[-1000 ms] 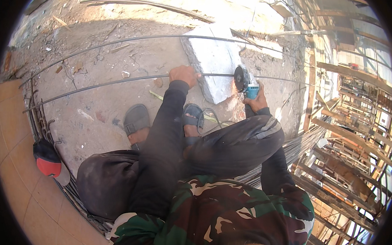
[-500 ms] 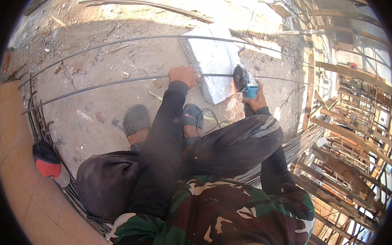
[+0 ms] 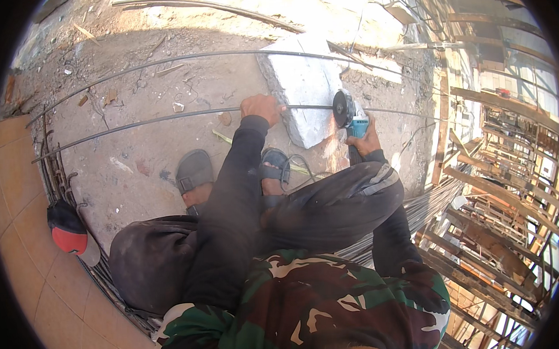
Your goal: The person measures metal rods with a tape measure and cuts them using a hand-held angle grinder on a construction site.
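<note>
I squat over dusty ground. My left hand (image 3: 261, 108) is shut on a long thin steel rod (image 3: 152, 120) that lies across a pale concrete block (image 3: 300, 86). My right hand (image 3: 365, 143) grips a blue-bodied angle grinder (image 3: 350, 116), its dark disc standing at the rod just right of the block. A second rod (image 3: 162, 62) runs parallel farther away. My sandalled feet (image 3: 195, 175) rest just below the held rod.
A bundle of rods (image 3: 418, 209) lies at my right. Timber scaffolding (image 3: 491, 165) fills the right side. Orange tiles (image 3: 19, 204) border the left, with a red and black object (image 3: 66, 229) at their edge. Wood scraps and rubble litter the ground.
</note>
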`<state>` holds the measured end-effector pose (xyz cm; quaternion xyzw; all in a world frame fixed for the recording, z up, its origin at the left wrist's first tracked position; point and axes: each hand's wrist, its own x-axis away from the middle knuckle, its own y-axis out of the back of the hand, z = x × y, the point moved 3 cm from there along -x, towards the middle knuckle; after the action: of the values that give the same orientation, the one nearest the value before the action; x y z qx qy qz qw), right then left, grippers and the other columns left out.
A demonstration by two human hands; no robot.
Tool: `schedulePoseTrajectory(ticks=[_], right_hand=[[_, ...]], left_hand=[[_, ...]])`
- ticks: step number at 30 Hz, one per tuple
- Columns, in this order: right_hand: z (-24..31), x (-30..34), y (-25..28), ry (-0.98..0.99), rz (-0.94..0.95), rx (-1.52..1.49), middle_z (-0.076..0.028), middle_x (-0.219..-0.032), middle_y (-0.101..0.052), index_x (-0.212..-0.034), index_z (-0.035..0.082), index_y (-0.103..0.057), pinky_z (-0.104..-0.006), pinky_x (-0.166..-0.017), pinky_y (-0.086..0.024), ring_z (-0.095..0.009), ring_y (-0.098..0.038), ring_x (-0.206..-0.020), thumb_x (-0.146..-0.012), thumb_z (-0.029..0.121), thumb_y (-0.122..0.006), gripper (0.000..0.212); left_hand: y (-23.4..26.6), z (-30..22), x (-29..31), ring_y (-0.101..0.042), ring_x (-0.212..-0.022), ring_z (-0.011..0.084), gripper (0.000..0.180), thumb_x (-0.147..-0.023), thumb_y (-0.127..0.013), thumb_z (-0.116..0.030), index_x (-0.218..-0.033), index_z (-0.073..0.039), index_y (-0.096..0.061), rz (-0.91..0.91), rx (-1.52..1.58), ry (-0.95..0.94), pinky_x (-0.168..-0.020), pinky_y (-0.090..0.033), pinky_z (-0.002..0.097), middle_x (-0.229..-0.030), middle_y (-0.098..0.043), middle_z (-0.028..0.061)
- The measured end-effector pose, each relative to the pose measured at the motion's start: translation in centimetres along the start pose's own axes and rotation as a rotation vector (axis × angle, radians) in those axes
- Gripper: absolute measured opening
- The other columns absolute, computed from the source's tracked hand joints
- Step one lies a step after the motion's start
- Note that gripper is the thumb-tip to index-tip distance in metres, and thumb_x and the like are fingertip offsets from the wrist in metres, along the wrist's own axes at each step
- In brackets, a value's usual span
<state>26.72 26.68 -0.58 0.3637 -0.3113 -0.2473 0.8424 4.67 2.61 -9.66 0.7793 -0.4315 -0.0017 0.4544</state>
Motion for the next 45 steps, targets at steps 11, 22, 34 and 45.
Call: schedulePoseTrajectory(ticks=[11, 22, 34, 45], right_hand=[[0.1, -0.3, -0.1, 0.024, -0.026, 0.024, -0.018, -0.111, -0.061, -0.142, 0.009, -0.029, -0.0355, -0.091, -0.048, -0.03, -0.06, -0.1, -0.056, 0.01, -0.08, 0.1], [0.2, -0.7, -0.2, -0.002, -0.026, 0.025, -0.019, -0.11, -0.062, -0.144, 0.011, -0.026, -0.0362, -0.09, -0.049, -0.031, -0.062, -0.099, -0.058, 0.011, -0.079, 0.101], [1.2, -0.5, -0.1, -0.018, -0.032, 0.054, -0.017, -0.108, -0.062, -0.143, 0.012, -0.027, -0.0356, -0.089, -0.049, -0.029, -0.061, -0.097, -0.057, 0.01, -0.08, 0.101], [1.4, 0.5, -0.2, -0.012, -0.036, 0.02, -0.017, -0.109, -0.062, -0.141, 0.011, -0.029, -0.0358, -0.09, -0.049, -0.03, -0.061, -0.098, -0.057, 0.007, -0.079, 0.098]], left_hand=[[0.4, -0.2, 0.2, -0.067, -0.081, 0.0321, 0.041, -0.087, -0.063, -0.048, -0.083, -0.009, -0.073, -0.009, -0.006, -0.004, -0.074, -0.049, 0.044, -0.078, -0.069, 0.0155], [0.2, 0.0, 0.1, -0.067, -0.081, 0.0323, 0.041, -0.086, -0.063, -0.049, -0.084, -0.009, -0.073, -0.015, 0.008, -0.006, -0.074, -0.049, 0.0444, -0.079, -0.069, 0.0159], [0.3, -0.2, 0.0, -0.067, -0.082, 0.033, 0.043, -0.086, -0.063, -0.05, -0.085, -0.008, -0.073, 0.003, 0.007, 0.001, -0.074, -0.049, 0.0446, -0.079, -0.069, 0.0168], [0.2, -0.1, -0.2, -0.068, -0.08, 0.0334, 0.042, -0.085, -0.064, -0.049, -0.083, -0.009, -0.074, 0.004, 0.007, -0.004, -0.074, -0.05, 0.0445, -0.077, -0.069, 0.017]])
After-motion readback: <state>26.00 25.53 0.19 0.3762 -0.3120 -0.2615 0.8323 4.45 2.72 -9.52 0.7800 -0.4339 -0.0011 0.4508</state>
